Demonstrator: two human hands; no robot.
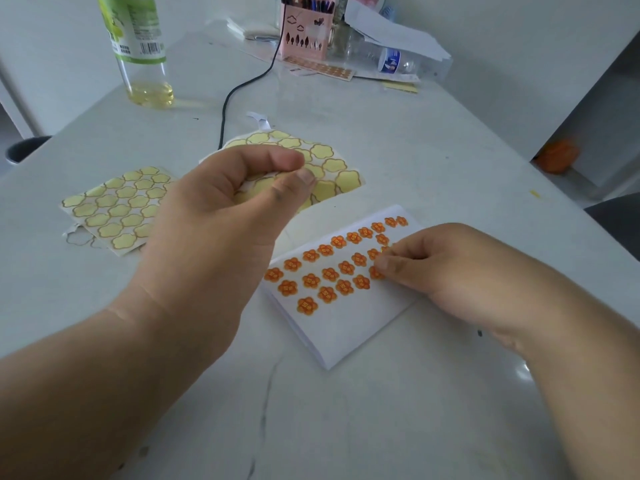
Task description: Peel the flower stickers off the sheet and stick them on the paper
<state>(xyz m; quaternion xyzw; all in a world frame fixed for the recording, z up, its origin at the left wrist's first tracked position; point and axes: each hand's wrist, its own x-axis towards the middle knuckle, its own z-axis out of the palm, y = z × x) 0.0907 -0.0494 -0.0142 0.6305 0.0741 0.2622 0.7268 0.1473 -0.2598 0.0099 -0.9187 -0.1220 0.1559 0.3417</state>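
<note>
My left hand (221,209) is raised over the table, its thumb and forefinger pinched on the near edge of a pale yellow sticker sheet (329,161) whose flower shapes are peeled bare. White folded paper (349,327) lies at centre right with several orange flower stickers (325,271) on it in slanted rows. My right hand (446,271) rests on the paper, fingertips pressing an orange sticker (375,273) at the right end of a row. A second peeled sheet (114,209) lies flat at the left.
A tall bottle with yellow liquid (142,53) stands at the back left. A black cable (239,91) runs across the white table (415,410). A pink pen holder (304,32), loose papers and another sticker sheet (322,67) crowd the back.
</note>
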